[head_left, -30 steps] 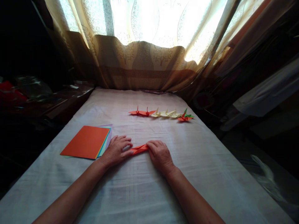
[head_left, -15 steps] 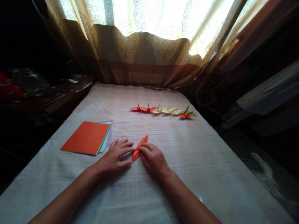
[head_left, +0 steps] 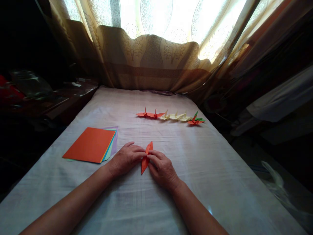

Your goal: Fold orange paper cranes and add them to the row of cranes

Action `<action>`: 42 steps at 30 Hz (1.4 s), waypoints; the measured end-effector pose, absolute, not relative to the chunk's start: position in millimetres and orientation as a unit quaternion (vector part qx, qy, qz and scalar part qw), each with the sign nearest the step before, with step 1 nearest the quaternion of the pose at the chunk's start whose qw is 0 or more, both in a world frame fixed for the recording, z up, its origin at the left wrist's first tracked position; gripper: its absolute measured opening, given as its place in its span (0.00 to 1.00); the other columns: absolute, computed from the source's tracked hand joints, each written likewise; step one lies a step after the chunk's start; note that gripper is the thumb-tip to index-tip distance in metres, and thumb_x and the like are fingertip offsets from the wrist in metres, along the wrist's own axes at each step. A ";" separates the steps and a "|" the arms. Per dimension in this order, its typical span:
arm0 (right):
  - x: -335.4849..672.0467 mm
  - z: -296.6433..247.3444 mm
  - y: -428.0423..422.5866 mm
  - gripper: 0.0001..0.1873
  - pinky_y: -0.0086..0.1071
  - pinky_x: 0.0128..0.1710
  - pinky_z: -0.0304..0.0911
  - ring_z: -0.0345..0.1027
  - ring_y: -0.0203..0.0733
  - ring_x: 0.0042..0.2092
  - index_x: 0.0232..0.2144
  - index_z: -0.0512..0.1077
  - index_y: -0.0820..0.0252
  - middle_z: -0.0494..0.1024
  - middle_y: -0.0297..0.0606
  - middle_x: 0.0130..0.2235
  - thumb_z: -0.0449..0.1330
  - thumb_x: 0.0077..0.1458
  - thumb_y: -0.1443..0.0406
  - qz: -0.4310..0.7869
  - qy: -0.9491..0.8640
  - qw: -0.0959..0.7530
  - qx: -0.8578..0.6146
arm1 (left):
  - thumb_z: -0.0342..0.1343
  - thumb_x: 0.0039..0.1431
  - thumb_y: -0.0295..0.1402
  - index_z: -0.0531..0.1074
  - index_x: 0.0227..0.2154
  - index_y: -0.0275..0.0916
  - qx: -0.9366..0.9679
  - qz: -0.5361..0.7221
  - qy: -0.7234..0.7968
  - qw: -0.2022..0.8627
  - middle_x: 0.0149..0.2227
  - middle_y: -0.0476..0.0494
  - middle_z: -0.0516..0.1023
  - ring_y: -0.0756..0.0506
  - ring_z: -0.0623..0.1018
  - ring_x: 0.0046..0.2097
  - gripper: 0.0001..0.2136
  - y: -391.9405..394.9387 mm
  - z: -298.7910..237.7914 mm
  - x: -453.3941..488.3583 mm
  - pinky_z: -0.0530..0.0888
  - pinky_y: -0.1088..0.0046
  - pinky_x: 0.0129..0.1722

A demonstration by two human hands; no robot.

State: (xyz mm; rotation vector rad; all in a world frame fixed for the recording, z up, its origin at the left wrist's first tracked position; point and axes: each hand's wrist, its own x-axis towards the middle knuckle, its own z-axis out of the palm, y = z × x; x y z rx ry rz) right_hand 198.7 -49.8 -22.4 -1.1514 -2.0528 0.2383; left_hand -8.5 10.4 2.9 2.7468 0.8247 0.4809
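A narrow folded orange paper piece [head_left: 146, 159] lies pointing away from me on the pale cloth-covered table [head_left: 156, 202]. My left hand [head_left: 126, 159] rests on its left side, fingers pinched against it. From the right, my right hand [head_left: 162, 169] presses its fingers on the same piece. Both hands meet at the fold's middle.
A stack of coloured paper sheets [head_left: 91, 144], orange on top, lies left of my hands. A row of finished paper cranes [head_left: 171, 116] in orange, cream and green sits farther back. Curtains [head_left: 151, 58] hang behind the table. Dark clutter fills the left side.
The orange piece has turned from lying sideways to pointing away from me. Both hands have closed in on its middle.
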 end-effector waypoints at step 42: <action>207.3 -12.0 -48.8 0.09 0.39 0.50 0.56 0.63 0.46 0.50 0.37 0.74 0.53 0.75 0.39 0.47 0.57 0.56 0.69 -0.027 -0.763 0.351 -0.542 | 0.54 0.60 0.31 0.75 0.42 0.42 0.906 0.161 0.382 0.089 0.41 0.43 0.77 0.41 0.72 0.45 0.09 -14.2 17.5 8.7 0.66 0.57 0.52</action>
